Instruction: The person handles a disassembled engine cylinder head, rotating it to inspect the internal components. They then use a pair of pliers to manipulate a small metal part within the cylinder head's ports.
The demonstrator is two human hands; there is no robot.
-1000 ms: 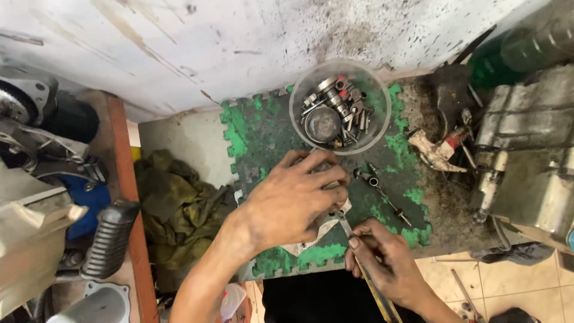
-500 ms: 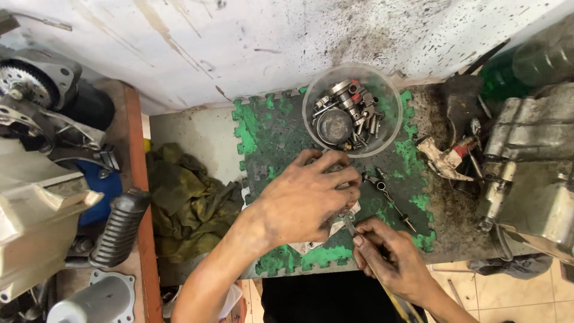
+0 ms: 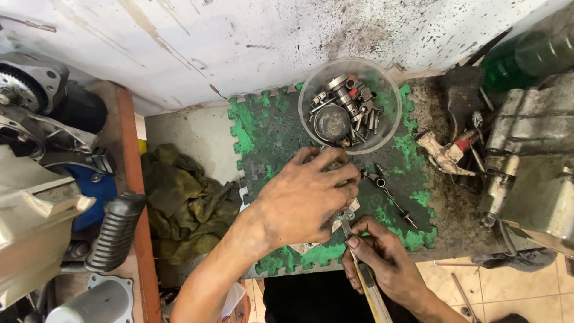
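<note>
My left hand (image 3: 305, 200) flat on green mat (image 3: 269, 131), palm down, fingers curled over small metal part (image 3: 345, 213) — part mostly hidden beneath. My right hand (image 3: 382, 260) just below, grip clamped on thin tool (image 3: 362, 272), tip touching part at left fingers' edge. Clear bowl (image 3: 350, 104) of metal bits stands just beyond left hand. Olive rag (image 3: 185, 203) lies left of mat on counter (image 3: 191, 134).

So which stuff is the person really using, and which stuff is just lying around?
In use:
left hand, pressing down on a small part that it hides
right hand, holding a slim hand tool
green foam mat

Lying about:
clear bowl of metal parts
small rod
olive rag
green bottle
ribbed black footpeg
engine casing
</note>
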